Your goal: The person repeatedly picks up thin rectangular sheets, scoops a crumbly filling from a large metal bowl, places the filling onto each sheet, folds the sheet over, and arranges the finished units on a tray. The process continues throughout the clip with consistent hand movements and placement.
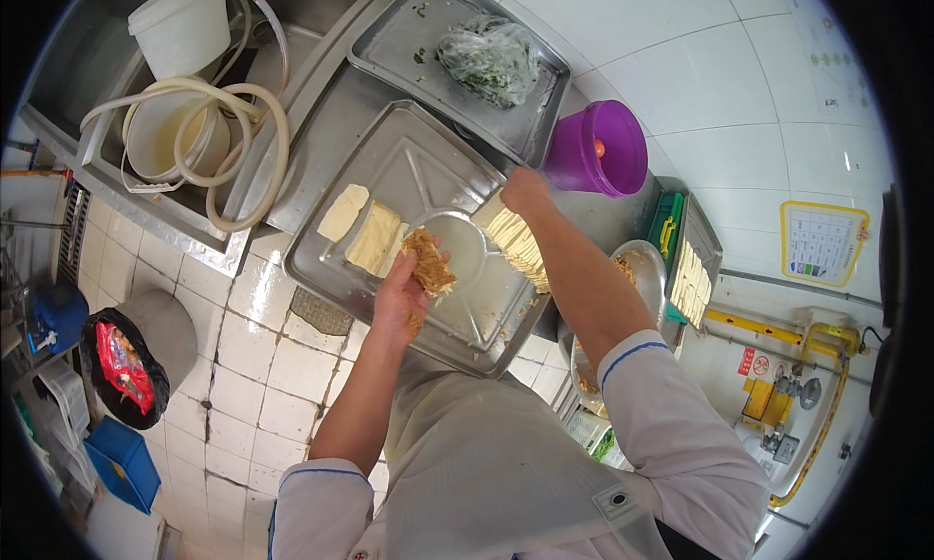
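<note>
Over the near part of a large metal tray (pixel 413 142), my left hand (pixel 397 302) holds a pale slice coated with brown, crumbly filling (pixel 426 261). Its fingers are closed around the piece, and some brown bits stick to the hand. My right hand (pixel 526 192) is closed at the far end of a row of overlapping pale slices (pixel 514 244) along the tray's right side. What its fingers grip is hidden under the hand. Left of the middle lie pale blocks, one apart (pixel 342 213) and another cut into slices (pixel 375 237).
Behind stands another tray (pixel 389 49) with a clear bag of greens (pixel 488 59), beside a purple bucket (pixel 598 151). To the right are a metal bowl (pixel 642 258) with brown filling and more pale slices (pixel 691 283). A hose (pixel 277 161) and white buckets are at the left sink.
</note>
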The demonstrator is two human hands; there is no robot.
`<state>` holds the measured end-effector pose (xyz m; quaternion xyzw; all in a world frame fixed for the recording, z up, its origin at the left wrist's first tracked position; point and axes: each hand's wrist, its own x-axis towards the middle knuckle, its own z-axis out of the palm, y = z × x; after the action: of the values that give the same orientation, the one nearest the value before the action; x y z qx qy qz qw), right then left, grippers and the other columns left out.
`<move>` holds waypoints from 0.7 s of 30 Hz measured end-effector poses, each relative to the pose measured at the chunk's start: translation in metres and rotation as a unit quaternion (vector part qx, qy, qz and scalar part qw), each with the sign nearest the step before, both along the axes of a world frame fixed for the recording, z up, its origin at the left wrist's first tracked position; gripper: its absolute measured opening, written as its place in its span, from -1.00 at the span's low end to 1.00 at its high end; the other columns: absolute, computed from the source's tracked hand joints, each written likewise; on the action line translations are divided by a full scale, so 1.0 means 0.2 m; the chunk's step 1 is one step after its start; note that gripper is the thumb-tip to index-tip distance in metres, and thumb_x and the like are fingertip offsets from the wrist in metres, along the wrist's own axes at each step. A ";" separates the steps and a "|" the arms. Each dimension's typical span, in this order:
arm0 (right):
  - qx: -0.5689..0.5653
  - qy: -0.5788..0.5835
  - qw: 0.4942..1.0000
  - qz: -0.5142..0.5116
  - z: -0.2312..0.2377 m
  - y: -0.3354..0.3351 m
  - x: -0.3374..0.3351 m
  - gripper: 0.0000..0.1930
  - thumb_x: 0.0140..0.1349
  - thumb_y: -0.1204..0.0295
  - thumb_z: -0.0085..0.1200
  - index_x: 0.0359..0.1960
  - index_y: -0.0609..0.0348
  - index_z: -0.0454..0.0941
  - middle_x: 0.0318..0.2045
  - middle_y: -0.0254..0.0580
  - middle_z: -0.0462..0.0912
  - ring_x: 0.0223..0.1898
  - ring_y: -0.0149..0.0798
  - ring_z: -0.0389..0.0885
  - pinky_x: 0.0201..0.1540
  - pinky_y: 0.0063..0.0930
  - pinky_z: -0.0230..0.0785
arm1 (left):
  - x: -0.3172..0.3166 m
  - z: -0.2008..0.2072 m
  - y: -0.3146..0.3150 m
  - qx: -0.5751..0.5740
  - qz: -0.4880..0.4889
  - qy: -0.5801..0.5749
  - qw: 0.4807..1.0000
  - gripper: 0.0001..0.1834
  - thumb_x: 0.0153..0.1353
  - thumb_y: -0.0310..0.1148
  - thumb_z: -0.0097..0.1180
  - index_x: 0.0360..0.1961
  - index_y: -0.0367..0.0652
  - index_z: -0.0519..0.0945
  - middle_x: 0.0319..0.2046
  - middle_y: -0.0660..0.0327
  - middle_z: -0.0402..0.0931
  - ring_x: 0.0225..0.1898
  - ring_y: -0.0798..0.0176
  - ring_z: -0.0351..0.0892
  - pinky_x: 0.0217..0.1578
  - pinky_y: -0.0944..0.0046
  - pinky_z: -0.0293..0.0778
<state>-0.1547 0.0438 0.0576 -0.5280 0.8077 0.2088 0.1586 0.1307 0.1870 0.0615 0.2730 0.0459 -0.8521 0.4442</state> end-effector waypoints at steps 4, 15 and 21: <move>0.048 -0.006 0.998 0.027 -0.01 -0.02 -0.08 -0.66 0.28 0.34 0.11 -0.06 0.33 0.75 0.05 0.20 0.73 0.12 0.14 0.72 0.16 -0.10 0.59 | 0.01 0.00 -0.02 0.001 -0.008 -0.005 1.000 -0.42 0.58 -0.13 -0.01 0.49 -0.12 0.27 0.38 0.06 0.44 0.33 0.00 0.51 0.33 0.02 0.47; 0.063 -0.022 0.997 0.031 -0.04 -0.08 -0.17 -0.64 0.25 0.17 0.15 -0.37 0.26 0.78 -0.40 0.09 0.78 -0.26 0.07 0.81 -0.14 -0.14 0.66 | 0.02 -0.04 -0.04 -0.005 -0.005 0.002 1.000 -0.42 0.59 -0.12 -0.02 0.51 -0.10 0.26 0.39 0.05 0.43 0.34 -0.02 0.50 0.35 0.01 0.44; 0.119 -0.112 0.982 -0.090 -0.14 -0.08 -0.30 -0.55 0.35 0.15 0.05 -0.54 0.26 0.71 -0.53 0.00 0.75 -0.41 -0.06 0.80 -0.31 -0.12 0.62 | 0.02 -0.04 -0.06 -0.007 -0.008 0.000 1.000 -0.43 0.59 -0.13 -0.03 0.50 -0.10 0.27 0.38 0.03 0.44 0.31 -0.01 0.53 0.32 0.01 0.47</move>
<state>-0.2139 0.0285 0.0288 -0.4502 0.7986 0.2278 0.3280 0.1340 0.1754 0.0541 0.2703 0.0378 -0.8559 0.4392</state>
